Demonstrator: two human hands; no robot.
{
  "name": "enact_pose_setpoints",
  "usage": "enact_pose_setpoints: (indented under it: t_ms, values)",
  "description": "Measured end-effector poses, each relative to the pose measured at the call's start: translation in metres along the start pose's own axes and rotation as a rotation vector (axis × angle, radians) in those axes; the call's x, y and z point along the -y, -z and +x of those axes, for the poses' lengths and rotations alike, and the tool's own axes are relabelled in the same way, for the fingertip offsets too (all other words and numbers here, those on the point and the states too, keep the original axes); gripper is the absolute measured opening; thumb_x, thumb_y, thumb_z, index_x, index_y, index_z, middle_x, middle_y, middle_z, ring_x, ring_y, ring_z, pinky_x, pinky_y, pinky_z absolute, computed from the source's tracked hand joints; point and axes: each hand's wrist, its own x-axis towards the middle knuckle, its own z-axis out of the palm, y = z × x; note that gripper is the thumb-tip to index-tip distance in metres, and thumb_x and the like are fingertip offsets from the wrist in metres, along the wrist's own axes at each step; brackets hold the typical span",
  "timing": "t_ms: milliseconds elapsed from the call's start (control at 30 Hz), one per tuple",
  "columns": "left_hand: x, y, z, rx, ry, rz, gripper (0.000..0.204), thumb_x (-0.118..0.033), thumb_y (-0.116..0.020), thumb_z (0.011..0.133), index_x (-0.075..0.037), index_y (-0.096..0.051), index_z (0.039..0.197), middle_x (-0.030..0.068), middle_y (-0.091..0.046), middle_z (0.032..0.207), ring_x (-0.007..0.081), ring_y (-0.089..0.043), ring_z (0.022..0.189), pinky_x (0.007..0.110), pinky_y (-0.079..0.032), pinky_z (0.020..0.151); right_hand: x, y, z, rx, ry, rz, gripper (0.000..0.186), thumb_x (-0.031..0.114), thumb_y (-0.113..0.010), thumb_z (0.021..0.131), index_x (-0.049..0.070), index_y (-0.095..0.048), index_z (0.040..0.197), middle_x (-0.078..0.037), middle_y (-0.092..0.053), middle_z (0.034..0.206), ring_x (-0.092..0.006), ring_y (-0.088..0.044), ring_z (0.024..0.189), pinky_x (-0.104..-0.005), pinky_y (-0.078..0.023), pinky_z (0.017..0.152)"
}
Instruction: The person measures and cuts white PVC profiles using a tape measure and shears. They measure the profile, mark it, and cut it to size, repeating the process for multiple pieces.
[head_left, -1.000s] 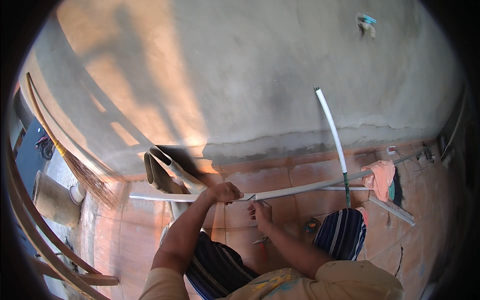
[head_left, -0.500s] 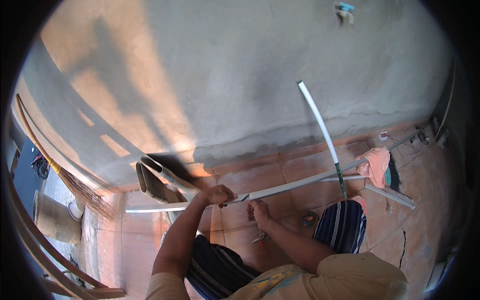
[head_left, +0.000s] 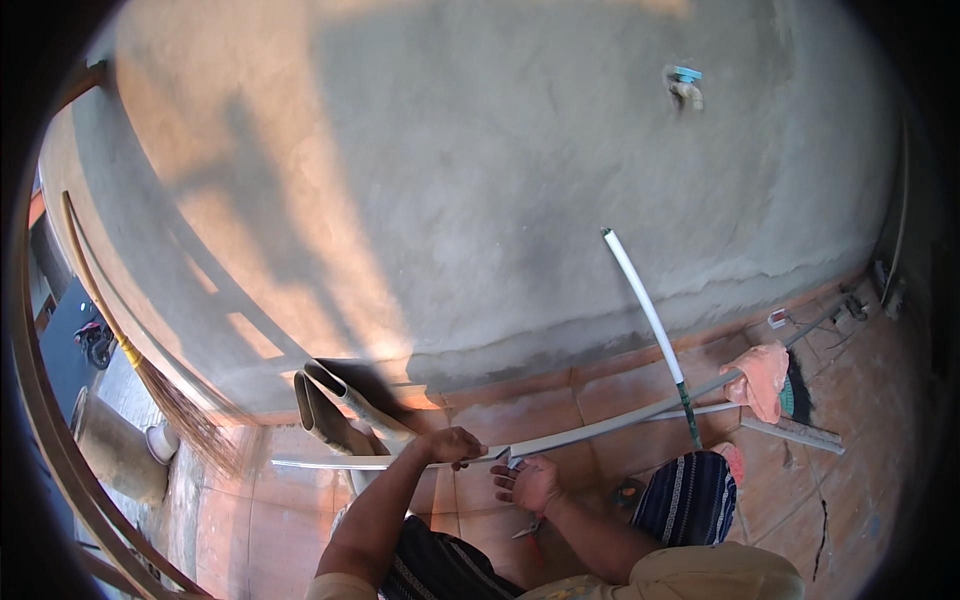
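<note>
My left hand (head_left: 454, 446) is closed on a long, narrow pale strip (head_left: 590, 433) that lies crosswise over the floor, left of a small dark notch near its middle. My right hand (head_left: 532, 483) is just below the notch, palm turned up and fingers curled, with a small grey piece (head_left: 514, 461) at its thumb and fingertips; I cannot make out what that is. Pliers with red handles (head_left: 532, 542) lie on the tiles below my right hand, beside my bent, striped-cloth-covered knee (head_left: 680, 500). A small dark round object (head_left: 627, 492) lies left of that knee.
Rubber boots (head_left: 338, 405) stand by the wall (head_left: 500, 180). A white pipe (head_left: 640, 300) stands tilted. Pink cloth (head_left: 758, 385) drapes over the strip's right part. A straw broom (head_left: 180, 410), wooden chair frame (head_left: 45, 420) and cylinder (head_left: 115, 450) are left; a tap (head_left: 687, 90) is on the wall.
My right hand has turned from fingers upright at the notch to palm up, a little lower relative to the strip. My left hand keeps its place on it. The view has tilted up.
</note>
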Motion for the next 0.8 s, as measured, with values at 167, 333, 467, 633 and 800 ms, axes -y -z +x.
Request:
enact_pose_setpoints:
  t_ms: [167,333,467,633,800]
  values:
    - [-0.007,-0.001,0.002,0.006,0.008,0.056,0.059,-0.054,-0.054,0.105,0.0,-0.062,0.083,0.012,-0.066,0.079,0.0217,-0.068,0.071,0.041,-0.055,0.075,-0.002,0.026,0.008,-0.037,0.055,-0.009,0.037,0.035,-0.063,0.093,0.01,-0.067,0.12,-0.009,-0.069,0.118,-0.0279,-0.066,0.109,-0.0522,-0.052,0.094]
    - [-0.009,0.0,-0.002,0.007,0.005,0.059,0.057,-0.051,-0.054,0.105,0.0,-0.061,0.081,0.0119,-0.065,0.079,0.0219,-0.068,0.072,0.041,-0.054,0.076,0.003,0.028,0.009,-0.056,0.073,-0.093,0.025,0.016,-0.07,0.092,0.01,-0.067,0.117,-0.005,-0.069,0.11,-0.0219,-0.066,0.105,-0.0457,-0.055,0.088]
    - [-0.008,-0.002,-0.003,0.0,0.015,0.053,0.057,-0.05,-0.053,0.106,0.0,-0.062,0.08,0.012,-0.066,0.078,0.0216,-0.065,0.069,0.042,-0.052,0.075,0.004,0.013,0.01,-0.193,0.11,-0.277,0.021,0.008,-0.075,0.087,0.01,-0.069,0.107,-0.004,-0.068,0.106,-0.0209,-0.065,0.102,-0.0445,-0.056,0.087]
    - [0.005,-0.006,0.002,0.004,0.005,0.031,0.059,-0.051,-0.05,0.107,0.0,-0.064,0.081,0.0108,-0.067,0.074,0.022,-0.064,0.069,0.041,-0.051,0.076,-0.005,0.015,0.027,-0.545,0.357,-0.627,0.026,0.008,-0.078,0.08,0.007,-0.069,0.104,-0.006,-0.07,0.102,-0.0271,-0.068,0.092,-0.0471,-0.057,0.084]
    - [-0.004,-0.003,0.006,0.013,0.021,0.083,0.066,-0.057,-0.047,0.105,0.001,-0.068,0.084,0.0112,-0.069,0.075,0.0231,-0.066,0.071,0.042,-0.052,0.079,-0.002,0.069,0.033,-0.819,0.275,-1.587,0.037,0.014,-0.08,0.077,0.0,-0.07,0.109,-0.015,-0.073,0.107,-0.0305,-0.071,0.097,-0.0451,-0.058,0.086]
